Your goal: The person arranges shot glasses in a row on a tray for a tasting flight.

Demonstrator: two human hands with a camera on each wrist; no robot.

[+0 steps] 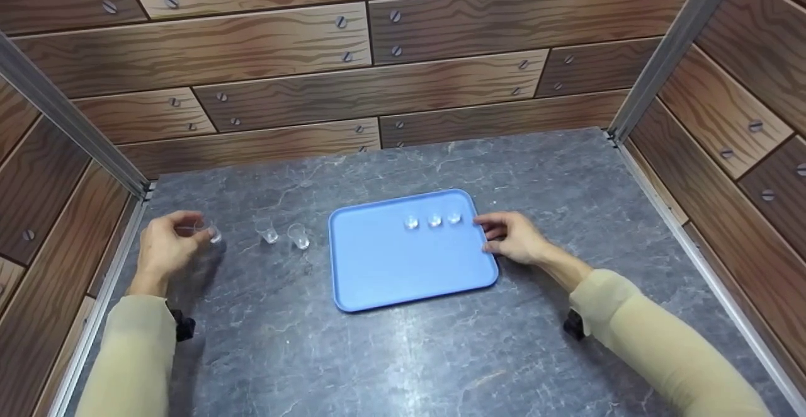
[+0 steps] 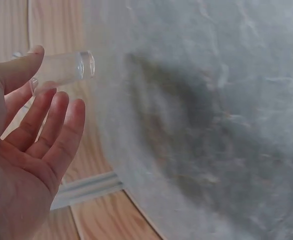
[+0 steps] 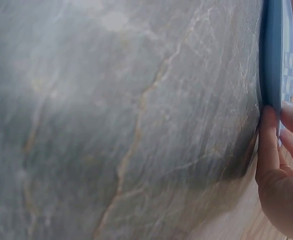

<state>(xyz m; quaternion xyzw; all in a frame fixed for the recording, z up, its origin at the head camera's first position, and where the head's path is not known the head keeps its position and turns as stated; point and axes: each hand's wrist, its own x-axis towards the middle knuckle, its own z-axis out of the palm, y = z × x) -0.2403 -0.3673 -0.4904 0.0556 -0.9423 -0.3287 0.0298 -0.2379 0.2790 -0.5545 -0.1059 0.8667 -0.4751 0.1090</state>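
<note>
My left hand (image 1: 165, 244) is at the left of the table and pinches a small clear shot glass (image 2: 61, 69) between thumb and fingertips. The glass looks raised a little, with a shadow below it. Two more clear glasses (image 1: 267, 231) stand on the table between that hand and the blue tray (image 1: 403, 272). On the tray's far right part, three clear glasses (image 1: 434, 220) stand in a row. My right hand (image 1: 517, 239) holds the tray's right rim; in the right wrist view its fingertips (image 3: 269, 117) lie on either side of the edge.
The grey marbled table (image 1: 403, 354) lies under everything. Wood-patterned walls (image 1: 283, 45) enclose it at the back and both sides, with metal corner posts (image 1: 674, 51) and rails along the sides.
</note>
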